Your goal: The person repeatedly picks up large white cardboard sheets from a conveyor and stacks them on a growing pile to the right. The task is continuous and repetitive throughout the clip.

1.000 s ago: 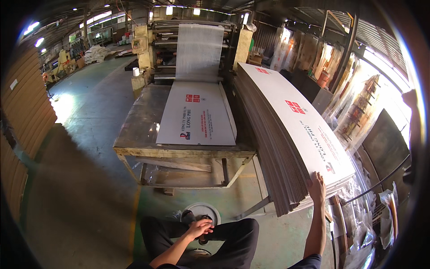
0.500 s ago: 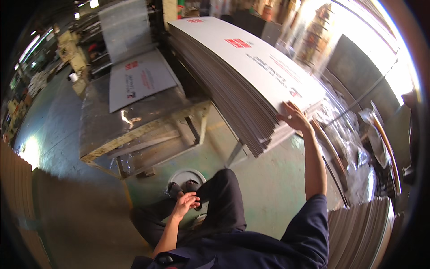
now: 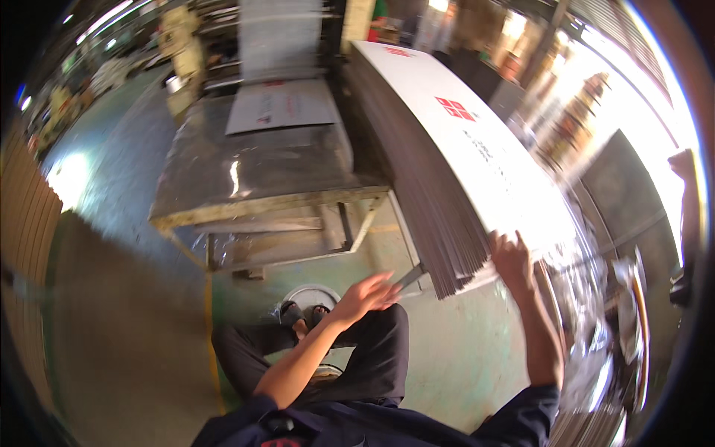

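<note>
My right hand (image 3: 512,261) rests on the near corner of a tall stack of flat sheets (image 3: 430,201), its fingers spread over the white top sheet (image 3: 477,127), which bears red and dark print. Nothing is visibly gripped there, though motion blurs the fingertips. Over my knee, my left hand (image 3: 366,299) hangs in the air with fingers stretched out. It is empty and apart from the stack. Farther off, a printed white sheet (image 3: 298,112) lies on a metal-topped table (image 3: 261,175).
A translucent hanging panel (image 3: 279,37) stands behind the sheet on the table. Crumpled clear plastic (image 3: 581,313) lies right of the stack. More stacked sheets stand at the left edge (image 3: 30,261) and lower right (image 3: 588,428). A round pale base (image 3: 309,293) is by my feet.
The view has swung left. My left hand has risen and moved right, toward the stack. My right hand stays at the stack's near corner. Less of the sheet on the table shows.
</note>
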Demonstrator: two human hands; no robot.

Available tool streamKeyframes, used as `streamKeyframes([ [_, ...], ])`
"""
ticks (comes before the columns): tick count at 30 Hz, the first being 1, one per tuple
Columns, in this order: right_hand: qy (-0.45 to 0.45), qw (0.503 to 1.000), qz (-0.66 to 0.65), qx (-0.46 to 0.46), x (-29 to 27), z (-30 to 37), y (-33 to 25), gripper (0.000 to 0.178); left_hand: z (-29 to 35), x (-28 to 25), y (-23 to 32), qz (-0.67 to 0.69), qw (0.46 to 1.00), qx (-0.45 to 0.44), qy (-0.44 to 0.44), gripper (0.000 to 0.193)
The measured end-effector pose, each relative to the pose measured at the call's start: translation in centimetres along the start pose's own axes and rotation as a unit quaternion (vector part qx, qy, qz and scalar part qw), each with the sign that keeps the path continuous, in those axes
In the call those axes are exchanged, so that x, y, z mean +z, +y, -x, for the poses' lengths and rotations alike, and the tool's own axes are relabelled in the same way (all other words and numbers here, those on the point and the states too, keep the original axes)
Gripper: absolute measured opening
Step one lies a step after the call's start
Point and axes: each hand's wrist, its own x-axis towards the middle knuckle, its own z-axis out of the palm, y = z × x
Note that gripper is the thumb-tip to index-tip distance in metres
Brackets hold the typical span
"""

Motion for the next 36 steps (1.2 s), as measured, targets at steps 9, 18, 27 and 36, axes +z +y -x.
streamKeyframes([
  [9,-0.247,0.796,-0.324,0.448,-4.9,4.3,-1.8,0.078,6.4,-8.3,10.7,-0.051,0.987,0.099,0.12,0.046],
  [18,-0.242,0.709,-0.575,0.329,-11.6,13.2,-17.2,0.094,31.9,-15.6,-1.4,0.0,0.913,0.074,0.401,0.079],
  [27,-0.269,0.508,-0.756,0.313,-6.2,15.0,-25.2,0.086,41.0,-13.4,-9.4,-0.011,0.874,0.099,0.476,0.073],
  [36,-0.269,0.571,-0.717,0.296,2.4,1.3,-29.6,0.065,28.4,-27.7,-3.8,-0.026,0.887,0.099,0.45,0.069],
])
